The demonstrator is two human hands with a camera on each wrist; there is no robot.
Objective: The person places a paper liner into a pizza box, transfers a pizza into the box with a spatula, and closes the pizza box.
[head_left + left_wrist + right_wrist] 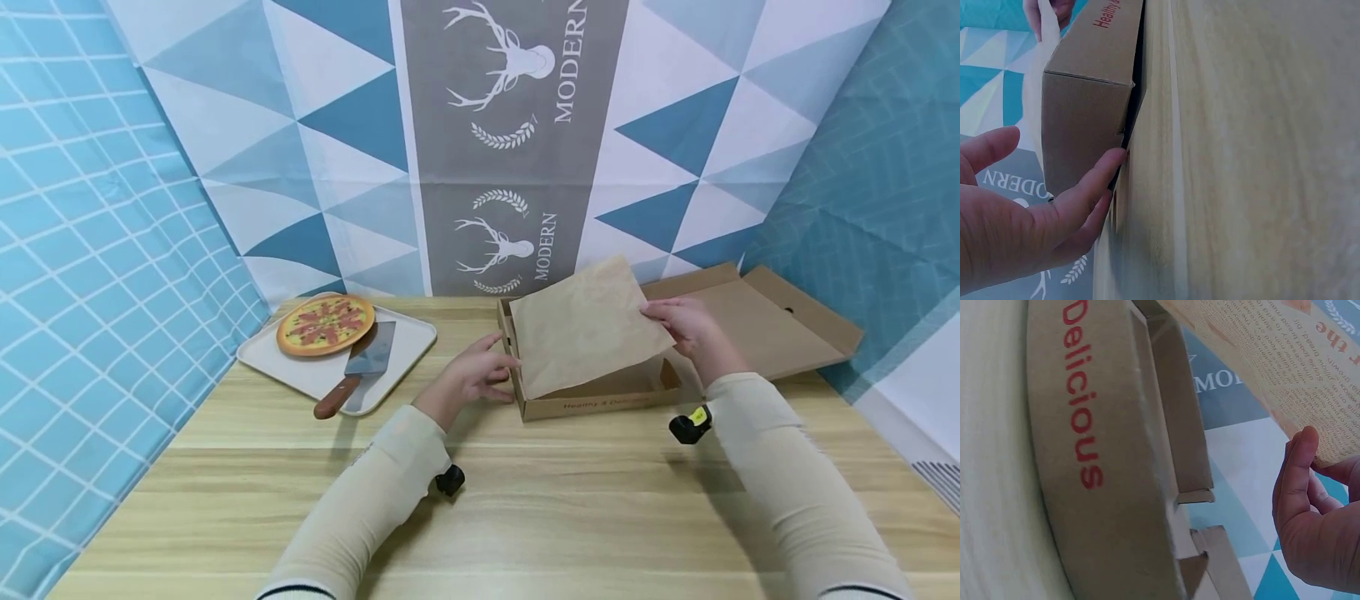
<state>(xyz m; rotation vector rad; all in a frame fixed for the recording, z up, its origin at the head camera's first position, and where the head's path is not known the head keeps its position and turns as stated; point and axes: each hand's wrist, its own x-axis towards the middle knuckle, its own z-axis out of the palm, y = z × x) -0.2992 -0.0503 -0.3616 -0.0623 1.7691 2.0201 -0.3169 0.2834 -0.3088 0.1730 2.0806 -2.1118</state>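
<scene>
In the head view an open cardboard pizza box [551,408] sits at the back of the table, its lid [757,325] folded out to the right. My right hand [690,325] pinches a sheet of brown paper [585,325] by its right edge, holding it slanted over the box. Print on the underside of the paper [1310,381] shows in the right wrist view. At the box's left side is my left hand [476,375], its fingers spread. The left wrist view has those fingers [1094,178] extended along the lower part of the box's side wall [1082,134].
To the left, a white tray [408,333] holds a pizza [326,325] and a spatula [371,350] with a wooden handle, which sticks out past the tray's front edge. A patterned backdrop [360,192] rises behind the wooden table [525,517].
</scene>
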